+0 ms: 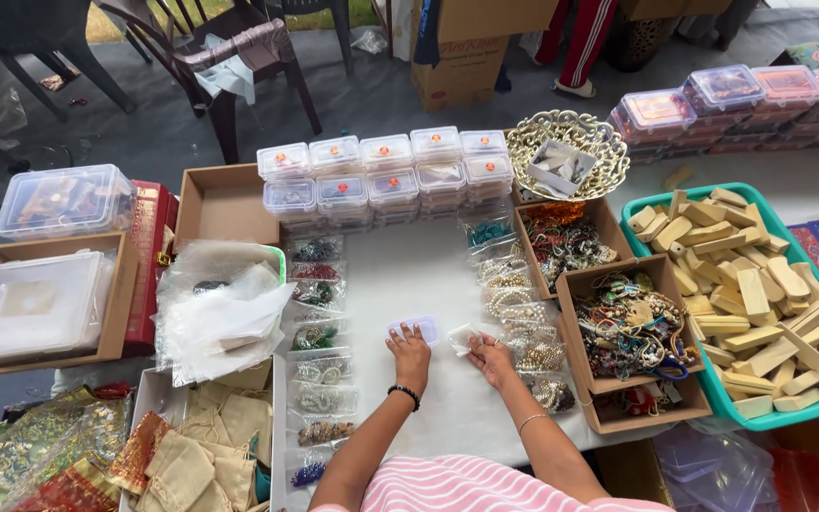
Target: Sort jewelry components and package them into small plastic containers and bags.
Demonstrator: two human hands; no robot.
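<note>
Left hand (410, 353): fingers flat, pressing a small clear plastic lid (416, 329) on the white tabletop (409, 275). Right hand (491, 358): fingertips pinching a small clear packet (464, 337). Stacked clear lidded boxes (386, 175), each with an orange-red round sticker, line the far edge. Rows of bagged bead strings (318, 322) flank an open central strip. Teal tray (789, 417) of pale wooden blocks (751, 294) at right edge.

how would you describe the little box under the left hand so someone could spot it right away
Start at the white table, between the two columns of bagged jewellery. Near its front edge, the left hand presses a small clear plastic box. It lies alone, apart from the stacked boxes behind.
</note>
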